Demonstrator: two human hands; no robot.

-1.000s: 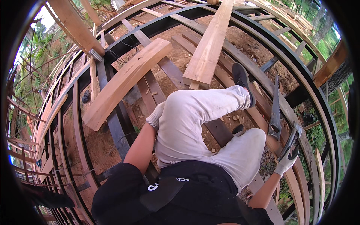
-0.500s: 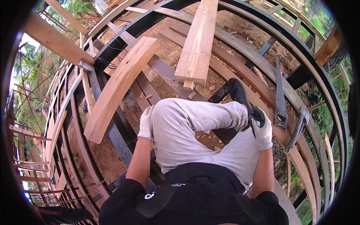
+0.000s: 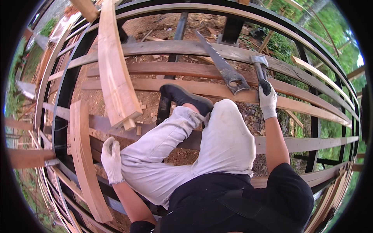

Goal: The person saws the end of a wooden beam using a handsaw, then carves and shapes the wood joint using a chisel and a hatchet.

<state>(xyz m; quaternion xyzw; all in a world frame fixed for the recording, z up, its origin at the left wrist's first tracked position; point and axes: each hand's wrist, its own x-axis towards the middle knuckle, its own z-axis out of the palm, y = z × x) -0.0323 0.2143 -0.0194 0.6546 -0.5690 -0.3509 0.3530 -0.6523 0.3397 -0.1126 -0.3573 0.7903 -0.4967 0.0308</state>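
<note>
Some of the hammer (image 3: 261, 67) hidden within right hand (image 3: 268, 100), fingers wrapped round it; left hand (image 3: 111, 158) half-curled, hold unclear.

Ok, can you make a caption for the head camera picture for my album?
Gloved right hand on the hammer, saw lying nearby, left hand by the knee.

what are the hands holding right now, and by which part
The right hand holds the hammer by its handle, away from the head. The left hand shows nothing in its grasp.
</note>
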